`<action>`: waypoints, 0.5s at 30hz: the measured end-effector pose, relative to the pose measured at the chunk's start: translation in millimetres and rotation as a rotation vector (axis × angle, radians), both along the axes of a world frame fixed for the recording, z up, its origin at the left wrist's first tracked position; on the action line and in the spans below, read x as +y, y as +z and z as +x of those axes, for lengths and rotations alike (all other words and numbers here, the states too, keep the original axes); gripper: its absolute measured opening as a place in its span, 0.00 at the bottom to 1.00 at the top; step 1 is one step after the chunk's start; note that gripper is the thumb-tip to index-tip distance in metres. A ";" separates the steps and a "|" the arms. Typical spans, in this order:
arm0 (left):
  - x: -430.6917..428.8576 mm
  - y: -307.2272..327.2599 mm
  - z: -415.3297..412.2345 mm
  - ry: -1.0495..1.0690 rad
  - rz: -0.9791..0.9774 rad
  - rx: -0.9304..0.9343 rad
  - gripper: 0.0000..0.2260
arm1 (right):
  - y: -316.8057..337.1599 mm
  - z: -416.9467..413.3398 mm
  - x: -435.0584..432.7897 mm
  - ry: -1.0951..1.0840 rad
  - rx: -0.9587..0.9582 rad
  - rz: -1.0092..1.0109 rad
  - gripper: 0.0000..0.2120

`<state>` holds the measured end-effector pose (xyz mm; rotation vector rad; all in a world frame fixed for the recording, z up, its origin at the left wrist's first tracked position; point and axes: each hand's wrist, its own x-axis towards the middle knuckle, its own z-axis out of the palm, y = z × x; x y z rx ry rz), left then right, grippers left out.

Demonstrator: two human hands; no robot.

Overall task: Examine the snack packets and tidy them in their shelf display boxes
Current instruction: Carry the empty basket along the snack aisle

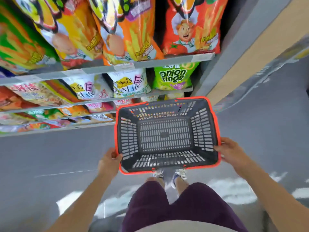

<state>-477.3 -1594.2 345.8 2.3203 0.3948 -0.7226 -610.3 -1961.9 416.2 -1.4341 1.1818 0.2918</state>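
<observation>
Left hand (109, 159) and right hand (231, 150) grip the orange-rimmed black plastic basket (215, 114), fingers curled over its rim, level below bright foil snack packets (128, 30), likely ready for collecting.

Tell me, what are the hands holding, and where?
The shopping basket, by its orange rim: left hand on its left side, right hand on its right.

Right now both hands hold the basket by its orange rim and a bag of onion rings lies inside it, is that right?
Not quite. The head view shows nothing inside the basket; the onion rings bag stands on the shelf beyond it. The left hand and right hand do hold the orange rim.
</observation>
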 end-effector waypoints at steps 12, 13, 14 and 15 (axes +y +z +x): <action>33.6 -192.5 0.7 0.016 -0.003 0.317 0.07 | -210.7 66.9 24.4 0.343 0.309 -0.027 0.10; 38.1 -218.9 0.0 0.044 -0.019 0.359 0.08 | -234.0 71.7 27.3 0.378 0.324 -0.042 0.11; 42.2 -245.7 2.0 0.066 -0.023 0.386 0.09 | -258.5 77.3 28.6 0.406 0.336 -0.047 0.11; 45.0 -270.7 5.5 0.090 -0.030 0.406 0.10 | -281.8 83.1 30.1 0.431 0.340 -0.032 0.13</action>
